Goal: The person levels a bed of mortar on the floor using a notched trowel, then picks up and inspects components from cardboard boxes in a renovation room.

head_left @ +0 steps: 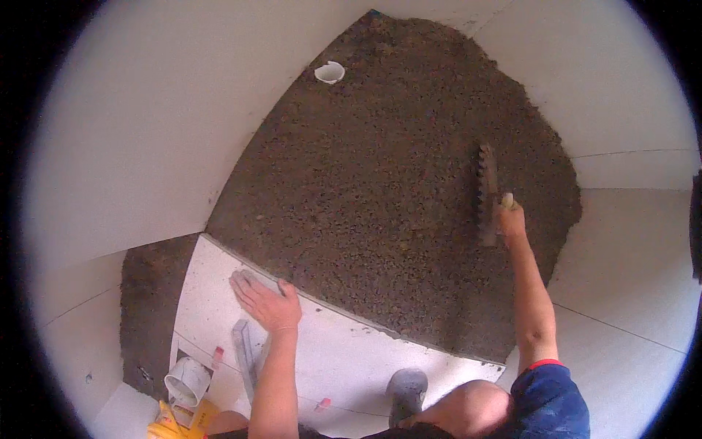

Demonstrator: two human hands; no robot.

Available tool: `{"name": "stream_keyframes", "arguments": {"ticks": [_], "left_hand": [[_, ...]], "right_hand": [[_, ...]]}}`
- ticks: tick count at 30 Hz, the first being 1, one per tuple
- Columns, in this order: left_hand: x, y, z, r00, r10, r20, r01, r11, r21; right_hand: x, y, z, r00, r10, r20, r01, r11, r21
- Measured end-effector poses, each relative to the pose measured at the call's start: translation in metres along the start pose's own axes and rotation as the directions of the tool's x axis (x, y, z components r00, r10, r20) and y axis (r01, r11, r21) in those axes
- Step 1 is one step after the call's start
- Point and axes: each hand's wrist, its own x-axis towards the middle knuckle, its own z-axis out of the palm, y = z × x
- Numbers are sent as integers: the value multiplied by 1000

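Note:
My right hand [513, 219] grips the handle of a notched trowel [485, 192]. Its toothed edge faces left, and the blade lies at or just over the dark, grainy mortar bed [365, 183]; contact is hard to make out. Palm down, with fingers stretched out, my left hand [269, 301] rests on a large white tile [344, 333] near its far edge. That tile borders the mortar and has dark crumbs along its rim. Beside my left forearm lies a grey metal bar [245, 351].
A white pipe end [330, 72] sticks out of the mortar at the far left. Pale wall panels [621, 249] enclose the floor. Low on the left are a white cylindrical container [188, 382], a yellow object [175, 424] and a small red piece [217, 356]. My boot [406, 388] is on the tile.

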Motion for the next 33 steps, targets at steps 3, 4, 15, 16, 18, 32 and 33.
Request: {"name": "stream_keyframes", "arguments": {"ticks": [3,4,15,16,18,32,33], "left_hand": [[4,7,2,998,41,-46,-42,999,-35],[2,4,3,996,52,-66,-55,998,-39],[-2,-6,7,998,50,-50,-51,998,-23],[0,-5,5,999,38,-39,-38,999,-8],[0,-6,3,999,31,-29,-31,1000,6],[-2,-6,16,999,36,-26,-34,996,80],[-2,-7,17,998,52,-40,-49,997,68]], "right_hand": [[-1,38,10,1000,-2,10,1,993,120],[-8,28,25,991,-67,113,45,981,186],[-122,-97,79,575,-214,789,678,665,-314],[-131,-93,68,527,-194,827,706,642,-300],[-137,-75,44,499,-185,847,697,666,-265],[-253,-11,104,679,-283,677,184,959,217],[-248,3,87,760,-261,596,157,963,221]]}}
